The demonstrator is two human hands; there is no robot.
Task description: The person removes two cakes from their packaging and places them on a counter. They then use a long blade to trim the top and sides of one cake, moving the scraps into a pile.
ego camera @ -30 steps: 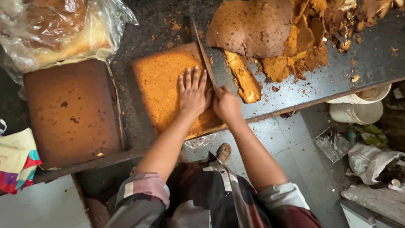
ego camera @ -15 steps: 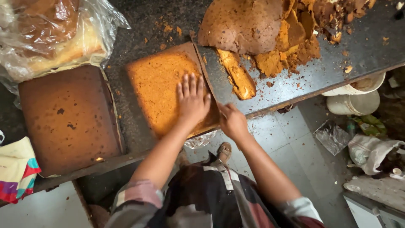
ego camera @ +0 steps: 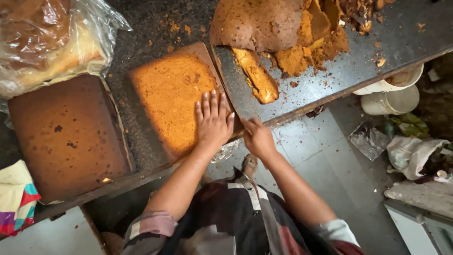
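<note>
A rectangular orange cake slab (ego camera: 170, 94), its top crust cut away, lies on the dark stone counter (ego camera: 382, 56). My left hand (ego camera: 214, 120) presses flat on its near right corner with the fingers spread. My right hand (ego camera: 257, 137) is closed at the counter's near edge, just right of that corner, on the handle of a long knife (ego camera: 225, 89). The blade runs along the cake's right side. A trimmed strip of crust (ego camera: 257, 78) lies just right of the blade.
A second slab with its brown crust intact (ego camera: 66, 137) sits to the left. Cakes in a clear plastic bag (ego camera: 47, 38) are at the back left. A heap of crust trimmings (ego camera: 283, 33) fills the back right. White buckets (ego camera: 391, 92) and litter stand on the floor. A colourful cloth (ego camera: 16, 203) lies at the lower left.
My right hand has drawn back from beside the left hand to the counter's near edge, pulling the knife along the cake's right side. The left hand stays flat on the cake.
</note>
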